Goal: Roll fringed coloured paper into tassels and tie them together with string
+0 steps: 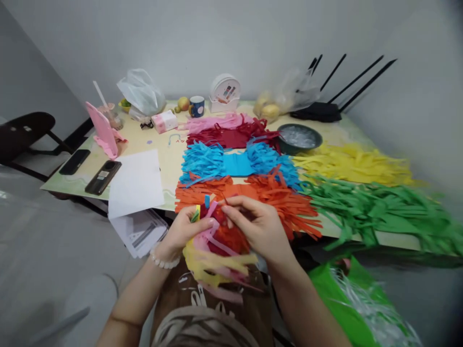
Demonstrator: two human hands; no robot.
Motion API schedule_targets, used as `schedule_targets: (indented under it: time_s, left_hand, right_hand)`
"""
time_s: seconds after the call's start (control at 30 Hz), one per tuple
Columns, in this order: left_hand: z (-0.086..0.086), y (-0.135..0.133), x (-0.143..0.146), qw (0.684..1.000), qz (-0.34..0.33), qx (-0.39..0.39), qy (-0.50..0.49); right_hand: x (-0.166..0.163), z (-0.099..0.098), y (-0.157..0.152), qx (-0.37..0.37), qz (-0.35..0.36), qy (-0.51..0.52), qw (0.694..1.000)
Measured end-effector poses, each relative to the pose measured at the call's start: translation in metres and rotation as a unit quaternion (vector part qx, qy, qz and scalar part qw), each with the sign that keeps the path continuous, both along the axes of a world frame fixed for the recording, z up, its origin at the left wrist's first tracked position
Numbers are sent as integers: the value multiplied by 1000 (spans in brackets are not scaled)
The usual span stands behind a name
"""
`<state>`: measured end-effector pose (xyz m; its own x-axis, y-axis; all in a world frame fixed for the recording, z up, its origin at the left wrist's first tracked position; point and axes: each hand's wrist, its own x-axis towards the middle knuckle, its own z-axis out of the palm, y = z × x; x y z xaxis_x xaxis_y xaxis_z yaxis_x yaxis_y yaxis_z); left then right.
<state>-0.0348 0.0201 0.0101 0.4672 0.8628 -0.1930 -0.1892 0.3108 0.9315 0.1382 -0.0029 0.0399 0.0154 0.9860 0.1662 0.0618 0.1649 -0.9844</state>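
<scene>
My left hand point(186, 229), with a white bead bracelet at its wrist, is closed on a bundle of paper strips point(213, 267) in pink, yellow, red and other colours. The bundle hangs over my lap, in front of the table's near edge. Thumb and fingers of my right hand point(256, 224) pinch a thin reddish strip point(226, 200) at the top of the bundle. Just beyond both hands lies fringed orange paper point(289, 205). Behind it are blue fringed paper point(237, 164), dark red fringe point(231, 137) and pink fringe point(220, 123).
Green fringe point(383, 207) and yellow fringe point(354, 164) lie to the right, beside a dark bowl point(300, 139). White sheets point(139, 180), two phones point(103, 176) and a pink stand point(103, 127) are left. A mug point(197, 106) and router point(316, 112) stand behind. A green bag point(347, 299) sits below right.
</scene>
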Motion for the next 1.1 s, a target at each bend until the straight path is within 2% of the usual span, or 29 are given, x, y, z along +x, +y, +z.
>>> schedule_targets:
  time_s: [0.07, 0.13, 0.2, 0.27, 0.37, 0.47, 0.53, 0.63, 0.77, 0.9, 1.1]
  left_hand:
    - [-4, -5, -5, 999, 15, 10, 42]
    - [-8, -8, -15, 986, 47, 97, 125]
    - [-11, -10, -23, 949, 105, 210, 209]
    - [-14, -15, -25, 925, 168, 245, 235]
    - [-16, -23, -12, 955, 191, 154, 166]
    - [-17, -28, 9, 986, 153, 39, 54]
    - [-18, -29, 18, 992, 127, -22, -5]
    - [-21, -28, 21, 986, 135, -81, -52]
    - [-25, -25, 14, 979, 148, -106, -95]
    - [-23, -28, 11, 977, 145, -110, -110]
    - [-20, -30, 13, 979, 135, -108, -107]
  right_hand:
    - [11, -5, -4, -1, -30, 1, 1000]
    - [21, -10, -6, 5, -72, -10, 997]
    - [26, -15, -8, 12, -92, -40, 995]
    - [25, -18, -10, 14, -80, -68, 994]
    - [13, -18, -13, 9, -37, -53, 998]
    - [0, -17, -15, 5, -28, -7, 1000]
    - [-4, -18, -16, 17, -44, 3, 999]
    - [-2, -22, -21, 36, -72, -11, 997]
    - [7, -28, -32, 39, -96, -60, 993]
    - [7, -28, -39, 56, -77, -129, 987]
    - [3, -26, -40, 47, -73, -159, 984]
